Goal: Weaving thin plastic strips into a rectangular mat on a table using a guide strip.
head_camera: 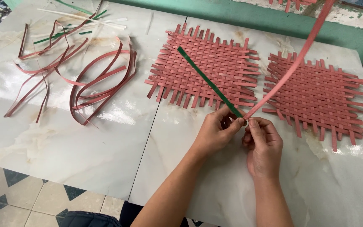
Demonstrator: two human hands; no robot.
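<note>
Single head-worn view, steeply downward, close over marble tabletop (pixel 85 147).

A green strip (pixel 209 82) and a long pink strip (pixel 293 69) meet pinched, both slanting up over woven mats.

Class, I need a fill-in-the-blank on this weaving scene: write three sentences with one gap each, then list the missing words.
1. Both hands pinch a green strip and a ____ strip together.
2. ____ woven mats lie on the table.
3. Loose strips lie to the ____ of the mats.

Missing words: red; two; left
</note>
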